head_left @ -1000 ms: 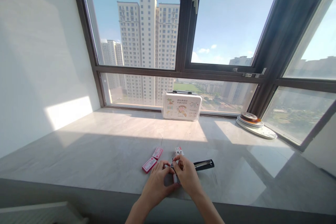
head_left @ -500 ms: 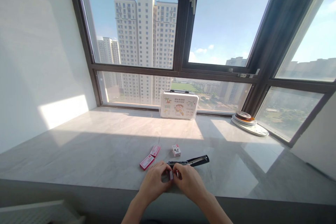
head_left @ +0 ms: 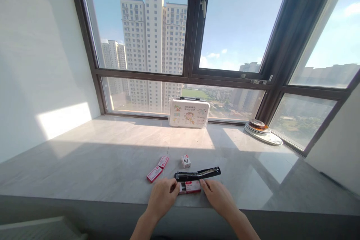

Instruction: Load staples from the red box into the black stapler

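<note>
Between my hands is a small red-and-white staple box point(head_left: 193, 186), its inner tray partly slid out at the left, with dark grey contents showing. My left hand point(head_left: 163, 196) is closed on the tray's left end. My right hand point(head_left: 218, 194) grips the right end, thumb on top and the other fingers mostly hidden. Just beyond the box, a black stapler point(head_left: 208, 173) lies opened out on the ledge. Two pink-and-white boxes point(head_left: 154, 174) lie end to end at the left. A small white-and-red box point(head_left: 186, 161) stands behind the stapler.
The pale marble ledge point(head_left: 107, 172) ends at a front edge just under my wrists. A white case with cartoon prints point(head_left: 189, 114) leans against the window. Stacked plates point(head_left: 260, 131) sit in the right corner by the dark window frame point(head_left: 225, 77).
My hands have moved apart, the right one to the right. The staple box, mostly hidden by them before, now shows stretched between them with its tray partly out.
</note>
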{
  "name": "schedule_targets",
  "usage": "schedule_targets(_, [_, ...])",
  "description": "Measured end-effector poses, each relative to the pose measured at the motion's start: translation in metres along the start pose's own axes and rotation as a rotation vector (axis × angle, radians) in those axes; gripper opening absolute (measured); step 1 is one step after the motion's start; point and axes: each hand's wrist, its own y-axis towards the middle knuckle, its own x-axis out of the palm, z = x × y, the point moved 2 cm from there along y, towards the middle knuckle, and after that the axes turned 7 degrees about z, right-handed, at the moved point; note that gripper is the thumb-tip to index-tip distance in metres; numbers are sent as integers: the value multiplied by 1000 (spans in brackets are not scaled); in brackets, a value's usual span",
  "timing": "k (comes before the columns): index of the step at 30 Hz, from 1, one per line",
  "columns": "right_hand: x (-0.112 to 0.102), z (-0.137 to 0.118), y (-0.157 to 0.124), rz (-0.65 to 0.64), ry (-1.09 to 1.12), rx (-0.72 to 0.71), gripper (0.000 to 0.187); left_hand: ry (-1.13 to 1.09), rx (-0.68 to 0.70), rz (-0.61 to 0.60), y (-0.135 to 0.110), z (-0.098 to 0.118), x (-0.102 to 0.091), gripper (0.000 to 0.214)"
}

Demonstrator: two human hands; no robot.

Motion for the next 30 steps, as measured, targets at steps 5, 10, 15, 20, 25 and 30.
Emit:
schedule_targets(5, [11, -18, -2, 38, 14, -79, 56, 10, -4, 8, 2, 18, 6, 43])
schedule_targets(10, [-7, 47, 5, 3, 143, 17, 54, -176, -52, 1, 0, 20, -3, 39])
schedule_targets(15, [-13, 93, 25, -106, 698, 170, 69, -154, -50, 37, -1, 24, -3, 32])
schedule_targets(20, [-10, 50, 63, -19, 947, 37, 62, -67, -61, 71, 0, 26, 1, 33])
schedule_targets(25, [-1, -24, 85, 56, 674, -219, 47, 19, -38, 102, -2, 25, 8, 28])
schedule_targets(30, [10, -58, 85, -43, 398, -313, 39, 43, -54, 97, -2, 20, 11, 28])
